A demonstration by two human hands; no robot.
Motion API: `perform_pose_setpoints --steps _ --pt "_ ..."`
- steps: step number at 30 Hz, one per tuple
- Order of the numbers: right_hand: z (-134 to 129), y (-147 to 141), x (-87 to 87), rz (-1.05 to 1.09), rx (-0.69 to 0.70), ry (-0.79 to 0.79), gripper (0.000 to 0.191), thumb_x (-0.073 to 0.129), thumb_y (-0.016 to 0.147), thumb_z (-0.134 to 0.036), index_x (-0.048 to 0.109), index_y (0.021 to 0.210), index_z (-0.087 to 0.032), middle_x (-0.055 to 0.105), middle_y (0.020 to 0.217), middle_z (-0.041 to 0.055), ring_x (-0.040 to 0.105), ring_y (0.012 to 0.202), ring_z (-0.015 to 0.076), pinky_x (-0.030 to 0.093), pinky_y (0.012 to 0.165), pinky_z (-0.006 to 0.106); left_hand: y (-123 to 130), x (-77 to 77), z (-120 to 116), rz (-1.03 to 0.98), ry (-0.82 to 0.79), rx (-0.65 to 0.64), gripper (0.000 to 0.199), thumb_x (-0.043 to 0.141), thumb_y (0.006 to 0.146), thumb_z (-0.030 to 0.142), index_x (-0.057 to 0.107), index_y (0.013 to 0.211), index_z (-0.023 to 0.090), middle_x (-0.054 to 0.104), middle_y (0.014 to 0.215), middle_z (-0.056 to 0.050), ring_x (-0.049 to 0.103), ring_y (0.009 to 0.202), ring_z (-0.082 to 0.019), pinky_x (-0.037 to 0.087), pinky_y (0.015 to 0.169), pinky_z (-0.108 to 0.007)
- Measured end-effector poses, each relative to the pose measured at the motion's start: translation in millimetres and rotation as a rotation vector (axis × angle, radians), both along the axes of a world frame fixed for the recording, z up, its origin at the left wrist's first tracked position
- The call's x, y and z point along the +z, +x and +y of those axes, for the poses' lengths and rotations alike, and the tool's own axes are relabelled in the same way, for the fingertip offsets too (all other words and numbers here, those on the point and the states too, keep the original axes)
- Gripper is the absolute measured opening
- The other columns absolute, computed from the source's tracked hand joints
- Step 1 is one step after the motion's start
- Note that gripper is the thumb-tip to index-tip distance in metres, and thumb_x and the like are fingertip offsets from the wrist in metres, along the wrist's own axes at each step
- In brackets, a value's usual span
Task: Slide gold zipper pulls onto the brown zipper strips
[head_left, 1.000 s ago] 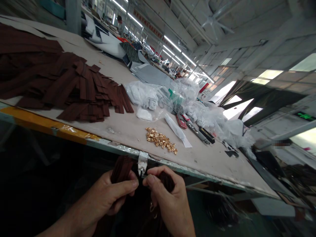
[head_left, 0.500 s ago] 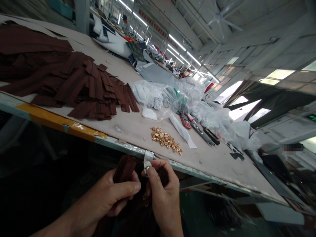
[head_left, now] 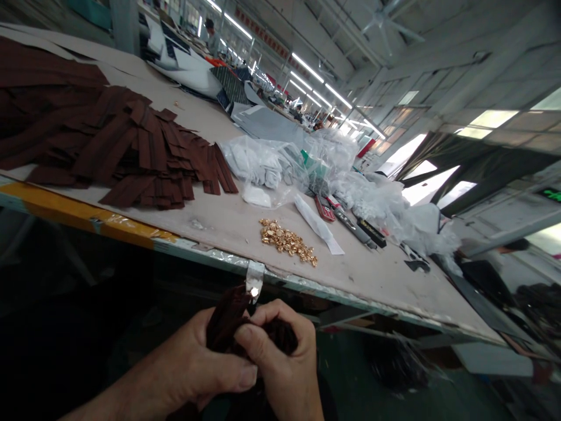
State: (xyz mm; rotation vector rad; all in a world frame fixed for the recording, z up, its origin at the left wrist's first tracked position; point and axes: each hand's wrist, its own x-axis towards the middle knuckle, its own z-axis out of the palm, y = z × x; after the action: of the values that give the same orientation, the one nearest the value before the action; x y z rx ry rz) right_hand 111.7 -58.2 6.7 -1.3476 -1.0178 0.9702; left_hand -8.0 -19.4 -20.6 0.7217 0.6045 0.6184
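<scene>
My left hand [head_left: 219,356] is closed around folded dark brown zipper tape [head_left: 228,313], whose end sticks up toward the table edge. Against it, my right hand [head_left: 280,356] pinches with thumb and forefinger and has more bunched brown tape [head_left: 283,334] in its curled fingers. Just beyond the fingertips, a pale taped holder [head_left: 255,275] is fixed to the table edge. A bright metal piece [head_left: 254,292] glints at its lower end; its exact shape is blurred. A pile of gold zipper sliders [head_left: 287,241] lies on the table past the holder.
Brown zipper strips [head_left: 144,140] are heaped at the left of the table [head_left: 210,225]. Behind the sliders lie a white strip [head_left: 319,225], a red calculator-like item [head_left: 324,208], a grey-black tool [head_left: 353,227] and clear plastic bags [head_left: 263,164]. A person [head_left: 211,36] stands far back.
My right hand has left the holder, where it pinched a small shiny piece, and come down against the left. The brown tape end is now up beside the holder. The view has shifted slightly.
</scene>
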Motion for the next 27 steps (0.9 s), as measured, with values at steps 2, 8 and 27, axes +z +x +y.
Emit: perform_pose_setpoints --steps 2,8,27 --pt "0.0 1.1 0.4 0.067 -0.002 -0.006 0.021 0.077 0.069 -0.029 0.062 0.061 -0.017 0.056 0.055 -0.0023 0.047 0.051 0.0106 0.040 0.051 0.023 -1.3 -0.1 2.0 -0.006 -0.046 -0.005 0.040 0.085 0.050 0.048 0.065 0.068 0.018 0.051 0.043 0.005 0.033 0.037 -0.006 0.017 0.038 -0.019" --pt "-1.8 10.0 -2.5 0.121 -0.034 -0.111 0.027 0.076 0.072 -0.041 0.065 0.072 -0.016 0.044 0.043 -0.0076 0.030 0.037 0.0045 0.024 0.037 0.018 -4.9 -4.1 12.7 0.206 -0.187 0.218 0.049 0.069 0.067 0.063 0.062 0.064 0.015 0.062 0.052 -0.002 0.055 0.049 -0.013 0.042 0.048 -0.021" --pt "-7.4 -0.3 -12.2 -0.281 -0.095 0.190 0.004 0.066 0.081 -0.022 0.068 0.078 -0.021 0.062 0.066 -0.0003 0.053 0.056 0.0124 0.041 0.053 0.024 -7.9 -4.8 8.5 0.080 -0.174 0.113 0.031 0.080 0.067 0.042 0.062 0.070 0.017 0.037 0.049 0.010 0.022 0.040 -0.002 0.015 0.038 -0.015"
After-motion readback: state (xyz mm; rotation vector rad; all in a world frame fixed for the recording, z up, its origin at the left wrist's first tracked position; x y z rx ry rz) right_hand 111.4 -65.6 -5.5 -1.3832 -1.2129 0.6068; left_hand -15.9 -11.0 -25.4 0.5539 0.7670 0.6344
